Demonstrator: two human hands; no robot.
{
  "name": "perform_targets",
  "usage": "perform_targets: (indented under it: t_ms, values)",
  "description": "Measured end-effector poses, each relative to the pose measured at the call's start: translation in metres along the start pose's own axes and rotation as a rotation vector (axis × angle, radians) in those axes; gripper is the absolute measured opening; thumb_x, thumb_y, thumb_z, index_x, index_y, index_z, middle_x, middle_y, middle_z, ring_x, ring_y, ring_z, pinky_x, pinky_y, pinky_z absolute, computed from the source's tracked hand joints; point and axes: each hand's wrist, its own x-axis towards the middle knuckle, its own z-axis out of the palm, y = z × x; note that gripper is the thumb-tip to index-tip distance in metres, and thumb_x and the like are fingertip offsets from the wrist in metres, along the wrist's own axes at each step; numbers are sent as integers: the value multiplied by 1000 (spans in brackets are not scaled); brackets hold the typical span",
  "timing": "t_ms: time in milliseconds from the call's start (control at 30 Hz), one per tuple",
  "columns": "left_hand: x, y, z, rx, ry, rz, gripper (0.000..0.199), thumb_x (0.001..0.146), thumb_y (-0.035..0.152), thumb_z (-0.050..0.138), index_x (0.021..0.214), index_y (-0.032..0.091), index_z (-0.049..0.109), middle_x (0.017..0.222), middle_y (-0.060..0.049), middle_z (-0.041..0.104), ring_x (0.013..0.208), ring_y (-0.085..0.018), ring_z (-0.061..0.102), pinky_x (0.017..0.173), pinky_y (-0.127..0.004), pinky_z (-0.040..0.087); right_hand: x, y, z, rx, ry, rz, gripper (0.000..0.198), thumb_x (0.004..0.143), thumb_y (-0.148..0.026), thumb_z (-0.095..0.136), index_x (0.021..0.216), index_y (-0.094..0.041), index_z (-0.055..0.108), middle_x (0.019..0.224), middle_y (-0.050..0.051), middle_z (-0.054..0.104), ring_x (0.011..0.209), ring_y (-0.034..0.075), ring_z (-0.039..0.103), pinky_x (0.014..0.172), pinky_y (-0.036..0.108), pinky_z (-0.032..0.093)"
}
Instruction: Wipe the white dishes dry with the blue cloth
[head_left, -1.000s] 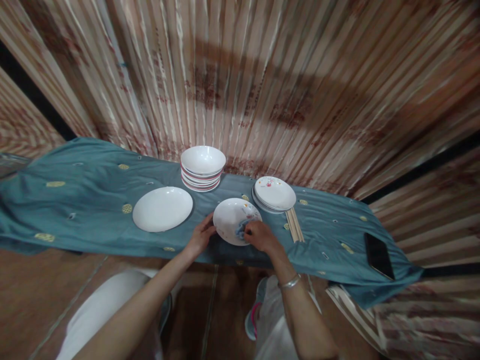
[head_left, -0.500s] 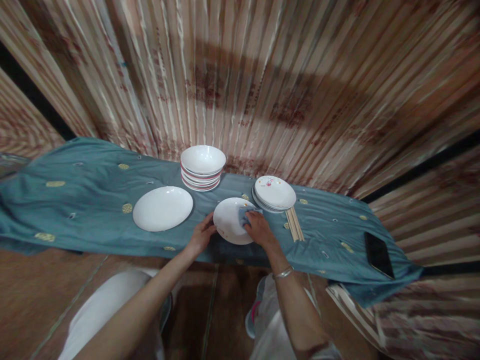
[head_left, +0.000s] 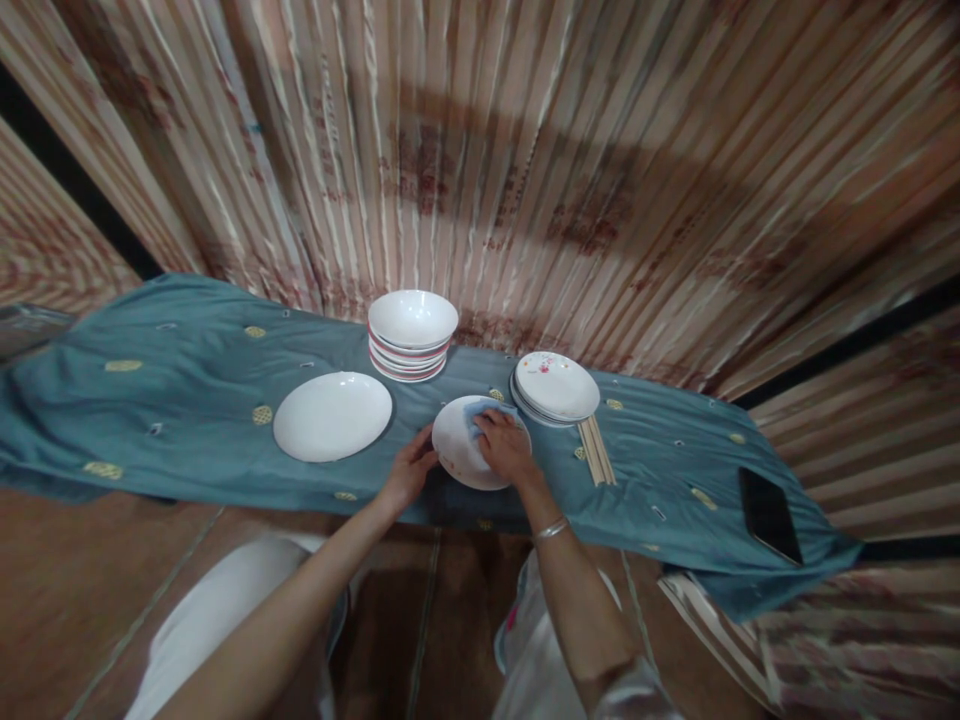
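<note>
A white plate (head_left: 459, 455) with small printed flowers is near the front edge of the cloth-covered table. My left hand (head_left: 411, 467) grips its left rim, thumb toward the upper face. Against the plate's upper right part, my right hand (head_left: 506, 445) presses a light blue cloth (head_left: 478, 408), its fingers bent over it. A stack of floral plates (head_left: 559, 388) stands just beyond my right hand, with several wooden chopsticks (head_left: 597, 452) lying in front of it. To the left of my left hand lies a large white oval plate (head_left: 334, 417).
A stack of white bowls (head_left: 412, 322) with red bands stands at the back of the table. A black phone (head_left: 770, 514) lies near the right end. The teal tablecloth (head_left: 195, 430) drapes over the front edge, and a pleated curtain (head_left: 480, 180) hangs behind.
My right hand has slid the blue cloth up and slightly left across the plate toward its far rim. My left hand keeps its hold. The whole view has shifted slightly.
</note>
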Motion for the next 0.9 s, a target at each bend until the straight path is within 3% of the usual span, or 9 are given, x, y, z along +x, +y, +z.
perform_targets:
  t_ms: [467,700,900]
  values:
    - [2,-4,-3,42,15,12,60,59,26,68,118,17,66,128,-9,64,124,-31,51,105,-44,37,-2,-22,1,149,-3,-180,44,83,-8,47,122,-18,64,125,10,59,117,22,49,106,38,35]
    - [-1,3,1,20,-1,4,58,59,27,70,117,16,66,121,-10,67,120,-32,53,102,-44,40,-14,-20,-1,269,-87,-278,47,79,-2,46,118,-19,67,131,9,59,123,21,50,108,40,35]
    - [-2,5,1,19,-23,-11,57,61,25,71,117,16,66,122,-10,67,119,-31,55,101,-43,41,-23,-10,-7,375,-175,-308,39,80,-5,51,108,-21,72,127,8,63,118,19,56,106,37,40]
